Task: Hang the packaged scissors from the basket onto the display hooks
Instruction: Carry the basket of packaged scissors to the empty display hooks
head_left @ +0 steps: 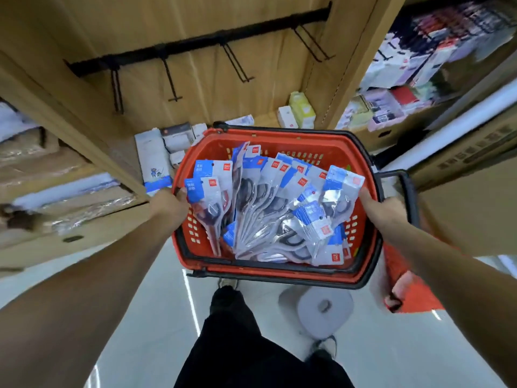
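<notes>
Red plastic basket [279, 140]: the left hand [170, 204] curls over its left rim. Between the hands, packaged scissors [268, 208] fill it, with blue cards and red logo squares whose writing is too blurred to read. The right hand [386, 211] grips the right rim. Black display hooks [237, 63] hang above.

Bare forearms [117, 256], loose black trousers [246, 345], grey-black shoes [326, 350]

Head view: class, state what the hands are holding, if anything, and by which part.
Both hold the red basket by its rim: the left hand grips the left side, the right hand the right side.
</notes>
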